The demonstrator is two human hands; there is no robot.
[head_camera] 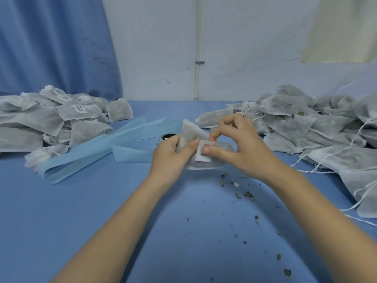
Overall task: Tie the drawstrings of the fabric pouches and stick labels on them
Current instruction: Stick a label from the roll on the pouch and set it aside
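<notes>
At the centre of the frame, a grey-white fabric pouch [189,137] is gripped at its left side by the left hand [171,154], fingers curled round it. A white barcode label [204,153] is pressed onto the pouch by the right hand [238,146], thumb on the label. Bare blue table [102,211] is seen below. Labelled pouches [51,119] are heaped at left, untied pouches [316,127] at right.

Both bare forearms reach forward and converge; the left hand [173,152] grips with curled fingers, the right hand [240,144] presses its thumb down.
</notes>
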